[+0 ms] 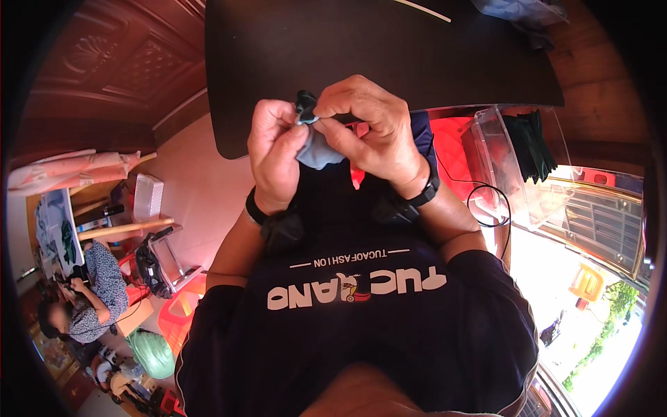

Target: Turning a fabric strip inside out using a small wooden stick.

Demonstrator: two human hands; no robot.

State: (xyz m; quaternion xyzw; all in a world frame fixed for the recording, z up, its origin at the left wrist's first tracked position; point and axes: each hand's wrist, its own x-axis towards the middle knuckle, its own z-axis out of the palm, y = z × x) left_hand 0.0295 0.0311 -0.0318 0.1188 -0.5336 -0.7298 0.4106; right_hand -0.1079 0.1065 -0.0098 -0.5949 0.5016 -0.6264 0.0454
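Grey-blue fabric piece [318,149] sits pinched between both your hands, raised in front of your chest, just below the near edge of the black table [278,55]. Your left hand [276,156] has thumb and fingers closed on its upper edge, where a small dark bunched bit [305,104] shows. Your right hand [368,125] clamps the same edge from the other side, fingertips touching the left's. A clear plastic bin [500,160] holding dark cloth stands well apart to your right.

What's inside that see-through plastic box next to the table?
The clear plastic box holds dark green cloth pieces leaning against one wall. Glare and the walls hide whatever lies at the bottom.
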